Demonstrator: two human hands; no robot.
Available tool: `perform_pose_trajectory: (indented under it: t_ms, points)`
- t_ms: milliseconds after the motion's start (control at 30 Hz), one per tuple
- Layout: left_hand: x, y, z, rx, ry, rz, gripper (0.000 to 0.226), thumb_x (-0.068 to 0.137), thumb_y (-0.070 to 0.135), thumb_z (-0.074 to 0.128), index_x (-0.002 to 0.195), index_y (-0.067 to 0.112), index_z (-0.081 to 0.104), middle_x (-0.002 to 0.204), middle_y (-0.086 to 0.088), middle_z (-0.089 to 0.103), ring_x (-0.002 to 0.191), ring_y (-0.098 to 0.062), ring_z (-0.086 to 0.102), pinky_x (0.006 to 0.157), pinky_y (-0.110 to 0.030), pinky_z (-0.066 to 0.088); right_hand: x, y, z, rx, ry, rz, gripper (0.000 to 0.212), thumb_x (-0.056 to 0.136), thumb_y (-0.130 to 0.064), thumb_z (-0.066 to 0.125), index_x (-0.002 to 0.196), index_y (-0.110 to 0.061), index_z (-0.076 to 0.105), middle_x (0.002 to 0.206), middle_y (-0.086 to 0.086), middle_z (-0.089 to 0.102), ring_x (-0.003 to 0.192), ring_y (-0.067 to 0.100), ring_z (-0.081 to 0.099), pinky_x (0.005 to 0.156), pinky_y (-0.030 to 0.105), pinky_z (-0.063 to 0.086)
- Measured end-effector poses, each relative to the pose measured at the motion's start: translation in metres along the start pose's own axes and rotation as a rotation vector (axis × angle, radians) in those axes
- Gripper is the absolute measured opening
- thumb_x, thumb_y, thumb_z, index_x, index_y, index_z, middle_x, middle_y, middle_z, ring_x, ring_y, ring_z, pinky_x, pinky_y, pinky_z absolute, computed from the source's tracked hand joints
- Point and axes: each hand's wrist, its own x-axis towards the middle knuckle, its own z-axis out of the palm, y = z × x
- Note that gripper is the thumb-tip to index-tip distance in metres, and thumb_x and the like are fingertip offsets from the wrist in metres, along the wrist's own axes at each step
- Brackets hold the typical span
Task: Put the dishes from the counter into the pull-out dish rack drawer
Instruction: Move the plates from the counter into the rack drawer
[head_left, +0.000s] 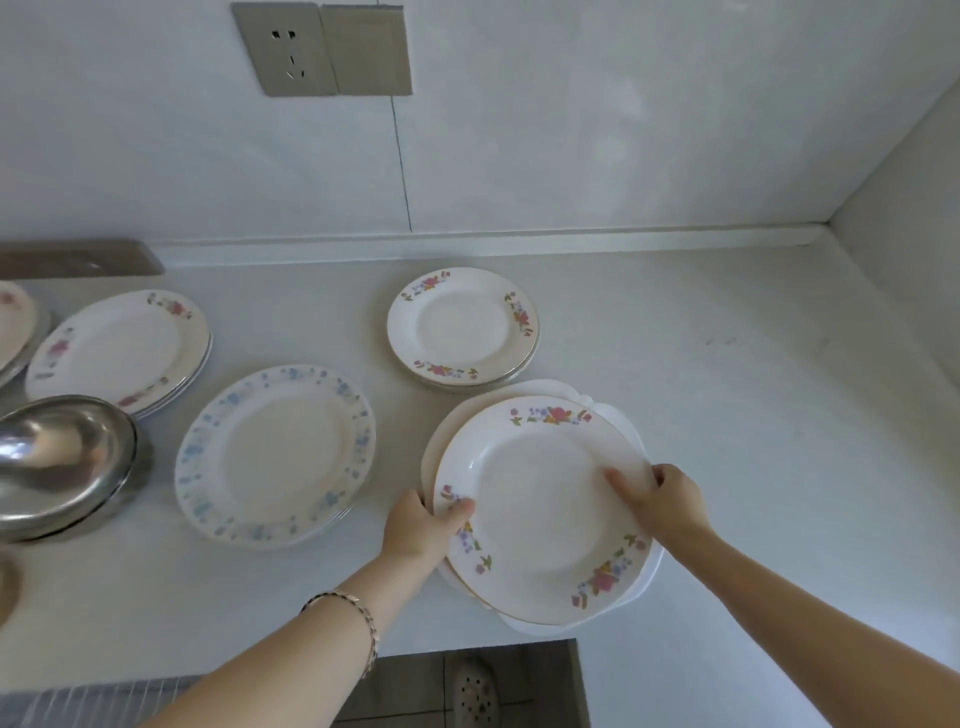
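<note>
Right now both hands grip one flowered plate (540, 512) at the lower centre of the frame. The left hand (418, 527) clasps its left rim, thumb on top over the flower print and fingers tucked beneath. The right hand (667, 499) holds the right rim, thumb laid on the plate's face and fingers curled behind the edge. This plate sits atop a stack of white plates (613, 415) on the white table (753, 415), close to the table's near edge. Just above it lies a smaller pile of flowered plates (462, 327). To the left rests a blue-patterned plate (275, 457), and farther left another flowered pile (119, 351) beside steel bowls (62, 462). A wire rack (93, 701) shows at the lower left corner, below the table edge. A bracelet (363, 623) circles the left wrist.
</note>
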Motion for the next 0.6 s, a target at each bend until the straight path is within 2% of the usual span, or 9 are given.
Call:
perform_pose_trajectory:
  t_ms: [100,167,200,300,467,600]
  points:
    - [-0.010,0.004,-0.025,-0.041,0.076,0.095,0.030,0.076,0.028,0.073,0.093,0.007,0.060,0.080,0.000,0.064,0.065,-0.007,0.058,0.050,-0.021,0.045,-0.015,-0.036,-0.010,0.003,0.044,-0.086,0.050,0.073,-0.059,0.063,0.079,-0.011,0.051,0.066,-0.002,0.055,0.058,0.015,0.053,0.047,0.026,0.039]
    - [-0.031,-0.011,-0.080,-0.115,0.208,0.155,0.028,0.076,0.026,0.073,0.087,0.007,0.056,0.075,0.001,0.062,0.062,-0.005,0.056,0.043,-0.015,0.042,-0.050,-0.080,0.009,0.006,-0.002,-0.205,0.051,0.072,-0.060,0.063,0.083,-0.012,0.052,0.070,-0.002,0.057,0.062,0.015,0.055,0.050,0.027,0.042]
    - [-0.033,-0.007,-0.088,-0.115,0.227,0.185,0.027,0.076,0.025,0.073,0.084,0.009,0.053,0.072,0.004,0.059,0.061,-0.003,0.053,0.038,-0.009,0.038,-0.055,-0.091,0.005,0.025,0.007,-0.223,0.051,0.072,-0.060,0.063,0.085,-0.012,0.051,0.072,-0.002,0.058,0.064,0.014,0.055,0.049,0.027,0.042]
    - [-0.060,-0.037,-0.158,-0.165,0.321,0.210,0.023,0.078,0.024,0.072,0.080,0.012,0.053,0.068,0.008,0.056,0.060,-0.001,0.053,0.037,-0.006,0.035,-0.108,-0.141,0.036,0.008,-0.060,-0.340,0.052,0.073,-0.060,0.062,0.089,-0.012,0.051,0.074,-0.004,0.057,0.064,0.011,0.053,0.047,0.024,0.038]
    - [-0.113,-0.124,-0.270,-0.289,0.422,0.150,0.017,0.078,0.020,0.072,0.082,0.009,0.059,0.073,0.003,0.063,0.067,-0.010,0.060,0.049,-0.019,0.042,-0.211,-0.193,0.117,-0.024,-0.176,-0.451,0.052,0.072,-0.063,0.061,0.079,-0.012,0.051,0.069,-0.002,0.057,0.061,0.013,0.054,0.046,0.025,0.036]
    - [-0.149,-0.207,-0.342,-0.290,0.496,0.069,0.021,0.078,0.022,0.072,0.087,0.008,0.059,0.073,0.002,0.063,0.067,-0.014,0.061,0.051,-0.023,0.044,-0.290,-0.209,0.194,-0.066,-0.313,-0.485,0.056,0.073,-0.066,0.058,0.074,-0.011,0.054,0.065,0.001,0.061,0.058,0.016,0.057,0.045,0.023,0.036]
